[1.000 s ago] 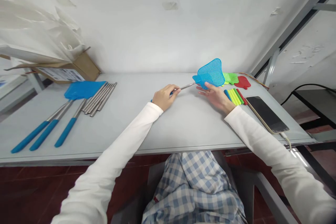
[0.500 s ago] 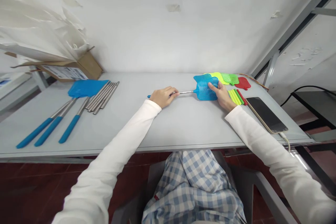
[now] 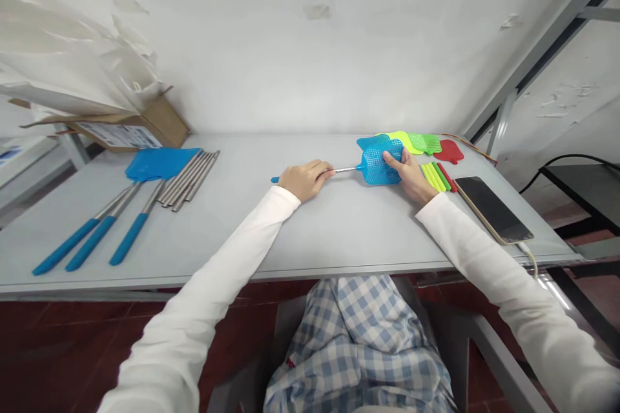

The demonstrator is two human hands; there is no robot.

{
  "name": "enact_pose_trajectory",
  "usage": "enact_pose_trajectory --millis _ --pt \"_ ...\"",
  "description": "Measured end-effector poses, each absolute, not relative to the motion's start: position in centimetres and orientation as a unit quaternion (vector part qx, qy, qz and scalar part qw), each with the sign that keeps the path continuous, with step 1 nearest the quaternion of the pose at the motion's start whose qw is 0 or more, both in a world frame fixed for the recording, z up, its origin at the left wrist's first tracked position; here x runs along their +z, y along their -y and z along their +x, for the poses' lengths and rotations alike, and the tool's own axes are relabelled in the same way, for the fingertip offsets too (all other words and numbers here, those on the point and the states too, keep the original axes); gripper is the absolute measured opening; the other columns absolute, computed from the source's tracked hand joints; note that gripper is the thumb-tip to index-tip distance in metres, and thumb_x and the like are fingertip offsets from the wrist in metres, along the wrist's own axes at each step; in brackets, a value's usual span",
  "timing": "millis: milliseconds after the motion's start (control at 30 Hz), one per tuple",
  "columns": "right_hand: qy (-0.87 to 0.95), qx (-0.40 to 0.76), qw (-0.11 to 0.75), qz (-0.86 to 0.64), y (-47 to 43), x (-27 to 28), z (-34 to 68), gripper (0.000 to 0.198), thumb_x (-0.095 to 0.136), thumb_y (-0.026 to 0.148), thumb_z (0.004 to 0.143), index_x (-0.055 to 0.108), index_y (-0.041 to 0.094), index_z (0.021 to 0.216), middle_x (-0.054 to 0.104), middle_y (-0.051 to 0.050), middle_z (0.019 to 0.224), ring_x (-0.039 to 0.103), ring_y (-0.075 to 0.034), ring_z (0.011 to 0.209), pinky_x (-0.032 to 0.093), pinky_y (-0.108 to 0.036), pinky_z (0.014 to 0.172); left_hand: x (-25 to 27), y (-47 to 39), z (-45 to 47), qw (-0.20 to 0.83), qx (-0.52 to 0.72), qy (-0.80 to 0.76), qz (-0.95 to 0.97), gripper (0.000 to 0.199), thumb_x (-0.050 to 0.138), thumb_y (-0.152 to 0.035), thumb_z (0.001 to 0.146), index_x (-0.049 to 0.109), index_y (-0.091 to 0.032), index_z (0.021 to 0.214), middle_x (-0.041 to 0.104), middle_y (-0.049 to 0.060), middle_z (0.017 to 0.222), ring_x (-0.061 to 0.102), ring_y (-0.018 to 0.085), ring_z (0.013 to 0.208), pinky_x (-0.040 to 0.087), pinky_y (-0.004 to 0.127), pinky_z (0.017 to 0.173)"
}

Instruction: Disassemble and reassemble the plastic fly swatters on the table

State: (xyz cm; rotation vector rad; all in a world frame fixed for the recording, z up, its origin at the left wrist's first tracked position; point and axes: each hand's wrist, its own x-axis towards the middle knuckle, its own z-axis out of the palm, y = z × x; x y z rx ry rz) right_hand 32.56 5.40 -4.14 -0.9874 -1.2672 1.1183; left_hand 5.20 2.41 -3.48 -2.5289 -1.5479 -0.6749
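Observation:
Both my hands hold one blue fly swatter (image 3: 375,171) level above the table. My left hand (image 3: 306,181) is closed around its metal rod, with the blue handle end poking out to the left of the hand. My right hand (image 3: 411,175) grips the right edge of the perforated blue head, thumb on top. Behind that head lie loose swatter heads: a blue one (image 3: 369,141), a yellow one (image 3: 405,140), a green one (image 3: 429,144) and a red one (image 3: 450,151). Just right of my right hand are short yellow, green and red handle sleeves (image 3: 438,177).
Blue swatters (image 3: 159,161) with blue handles lie at the left, beside several metal tubes (image 3: 194,179). An opened cardboard box (image 3: 162,122) stands behind them. A phone (image 3: 493,210) with a plugged-in cable lies at the right of the grey table (image 3: 310,239).
My left hand has slid slightly to the right along the swatter's rod, toward the head. My right hand keeps its grip on the head.

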Motion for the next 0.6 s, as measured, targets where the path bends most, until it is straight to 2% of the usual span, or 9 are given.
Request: enact_pose_trajectory --millis 167,433,600 --pt "0.535 0.479 0.555 -0.419 -5.21 -3.97 32.39 0.045 0.082 0.054 0.064 0.061 0.027 0.093 0.071 0.000 0.106 0.065 -0.021 0.104 0.053 -0.039 0.096 -3.48 -2.39 5.22 0.026 -0.234 0.507 -0.830 0.040 0.037 -0.047 0.099 0.070 -0.027 0.108 0.074 0.005 0.105 0.068 0.020 0.085 0.044 0.030 0.063" --pt "0.514 0.508 0.542 -0.429 -5.10 -3.16 32.73 0.036 0.079 0.051 0.069 0.063 0.027 0.091 0.072 0.000 0.104 0.065 -0.023 0.103 0.053 -0.040 0.095 -2.90 -2.39 5.25 0.015 -0.221 0.505 -0.834 0.038 0.038 -0.047 0.100 0.069 -0.026 0.106 0.074 0.004 0.105 0.067 0.018 0.084 0.043 0.028 0.064" --pt "0.513 0.511 0.535 -0.435 -5.40 -3.33 33.19 0.029 0.076 0.047 0.071 0.066 0.026 0.088 0.073 0.000 0.100 0.066 -0.022 0.099 0.052 -0.038 0.094 -2.86 -2.78 5.11 -0.041 -0.173 0.489 -0.854 0.035 0.040 -0.046 0.099 0.066 -0.024 0.107 0.073 0.003 0.104 0.067 0.017 0.087 0.045 0.026 0.071"
